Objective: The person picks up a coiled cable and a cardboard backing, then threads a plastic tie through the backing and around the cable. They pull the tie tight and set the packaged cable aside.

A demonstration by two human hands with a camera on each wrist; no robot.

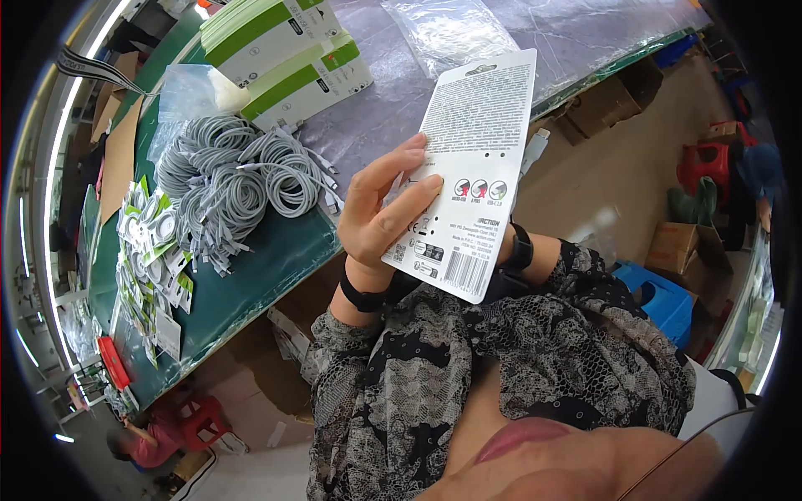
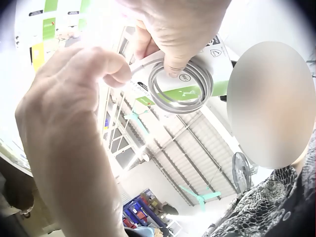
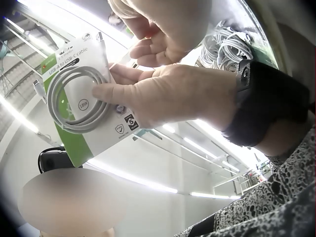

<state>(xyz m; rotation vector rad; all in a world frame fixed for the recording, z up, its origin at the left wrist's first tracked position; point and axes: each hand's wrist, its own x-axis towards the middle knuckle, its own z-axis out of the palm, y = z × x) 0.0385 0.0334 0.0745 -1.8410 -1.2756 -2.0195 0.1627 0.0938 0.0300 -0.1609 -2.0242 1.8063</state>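
A white backing card (image 1: 468, 159) is held up close to me, its printed back facing the head view. My left hand (image 1: 384, 213) grips it, fingers flat on the back and thumb pressed on the grey coiled cable (image 2: 182, 91) on the card's green-and-white front (image 3: 94, 133). The same left hand (image 3: 173, 98) wears a black wrist band. My right hand (image 2: 74, 113) is hidden behind the card in the head view. From below its curled fingers (image 3: 148, 49) pinch the loose cable end at the card's edge.
On the green table (image 1: 267, 250) lie a heap of grey coiled cables (image 1: 242, 175), a row of packed cards (image 1: 150, 250), white-and-green boxes (image 1: 284, 58) and clear bags (image 1: 451, 29). A blue stool (image 1: 660, 292) and cartons stand on the floor at right.
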